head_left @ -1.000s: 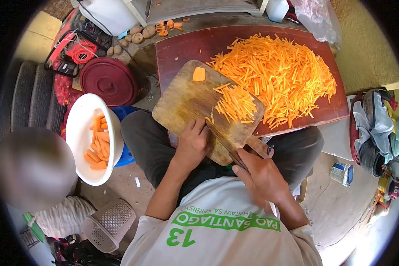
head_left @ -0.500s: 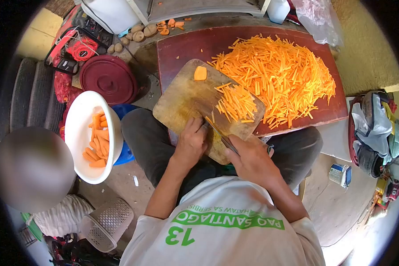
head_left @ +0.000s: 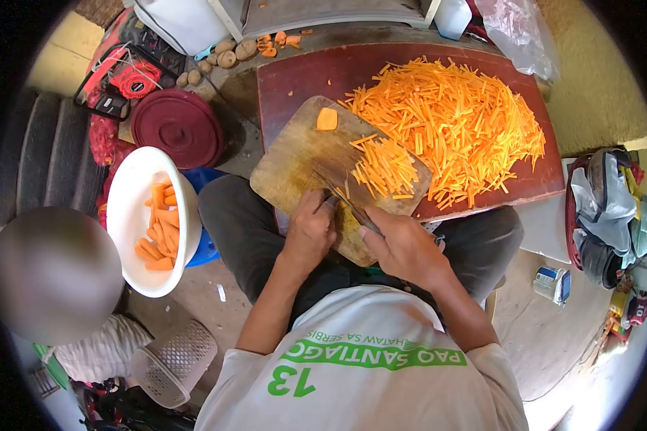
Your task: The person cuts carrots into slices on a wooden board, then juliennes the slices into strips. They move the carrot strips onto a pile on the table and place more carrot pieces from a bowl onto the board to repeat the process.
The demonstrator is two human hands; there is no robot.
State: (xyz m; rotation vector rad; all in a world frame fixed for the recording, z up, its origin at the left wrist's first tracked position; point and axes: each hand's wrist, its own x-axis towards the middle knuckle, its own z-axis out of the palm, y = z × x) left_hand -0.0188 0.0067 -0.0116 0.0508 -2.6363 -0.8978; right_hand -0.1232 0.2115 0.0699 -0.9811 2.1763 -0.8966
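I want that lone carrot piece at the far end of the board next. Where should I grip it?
Pinch the carrot piece by its opposite side edges, coming straight down from above. It lies flat on the wooden board, apart from the cut sticks, so those edges are free. The right hand holds the knife.

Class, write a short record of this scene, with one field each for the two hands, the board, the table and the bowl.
left hand: rests curled on the near edge of the cutting board, fingers beside the blade
right hand: grips the knife, blade on the board
board: holds a small heap of carrot sticks and one carrot chunk
table: red table bearing a large pile of cut sticks
bowl: white bowl with carrot pieces, on the person's left
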